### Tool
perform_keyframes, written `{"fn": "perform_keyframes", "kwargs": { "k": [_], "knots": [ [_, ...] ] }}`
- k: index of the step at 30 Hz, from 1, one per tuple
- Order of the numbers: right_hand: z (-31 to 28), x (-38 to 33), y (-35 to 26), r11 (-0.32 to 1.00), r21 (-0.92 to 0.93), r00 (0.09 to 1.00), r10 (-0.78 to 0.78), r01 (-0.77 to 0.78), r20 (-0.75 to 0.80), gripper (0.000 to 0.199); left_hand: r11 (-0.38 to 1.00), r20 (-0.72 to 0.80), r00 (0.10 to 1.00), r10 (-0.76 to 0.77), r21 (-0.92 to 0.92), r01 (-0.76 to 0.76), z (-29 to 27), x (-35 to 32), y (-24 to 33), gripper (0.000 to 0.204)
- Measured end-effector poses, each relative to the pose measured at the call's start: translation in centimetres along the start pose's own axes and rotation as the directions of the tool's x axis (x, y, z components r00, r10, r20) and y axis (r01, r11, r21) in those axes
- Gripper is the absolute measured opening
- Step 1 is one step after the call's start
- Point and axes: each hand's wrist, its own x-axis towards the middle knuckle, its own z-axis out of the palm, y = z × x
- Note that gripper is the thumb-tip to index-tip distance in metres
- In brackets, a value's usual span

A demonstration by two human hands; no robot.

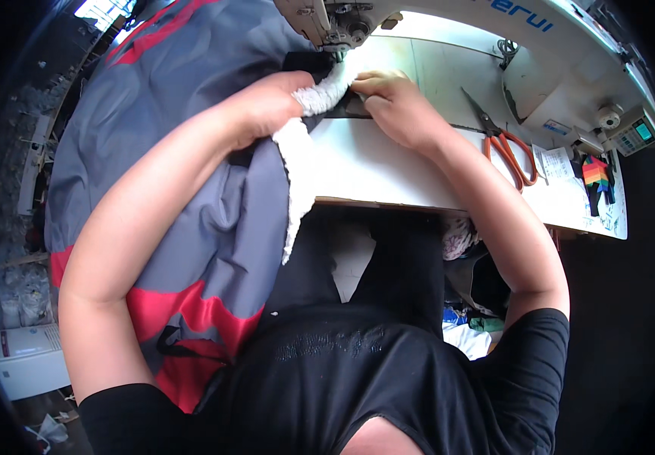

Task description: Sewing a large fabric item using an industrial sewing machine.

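A large grey and red fabric piece (168,182) with a white fleecy edge (297,178) drapes over the left of the sewing table and down beside my lap. My left hand (278,102) is closed on the fleecy edge, just left of the sewing machine's needle area (340,54). The fleece runs up from this hand to beneath the machine head. Right of the needle, my right hand (392,98) has its fingers bent together at the edge of the fleece, close to the dark plate on the table. Whatever lies between those fingertips is hidden.
Orange-handled scissors (508,152) lie on the white tabletop (388,167) by my right forearm. Farther right are a paper slip (559,164), a rainbow-coloured item (595,176) and the machine's control panel (634,133). A white box (28,356) stands low at the left.
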Motion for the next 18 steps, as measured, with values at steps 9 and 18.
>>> {"fn": "perform_keyframes", "kwargs": {
  "k": [9, 18],
  "knots": [
    [0.5, -0.8, -2.6, 0.962, -0.233, 0.984, -0.162, 0.143, -0.068, 0.048, 0.823, 0.132, 0.977, 0.165, 0.528, -0.210, 1.0, -0.9, 3.0, 0.045],
    [0.5, -0.7, -2.4, 0.932, -0.317, 0.984, -0.180, 0.173, 0.010, 0.049, 0.392, -0.006, 0.743, 0.669, 0.852, -0.346, -0.2, 0.7, -3.1, 0.045]
  ]
}}
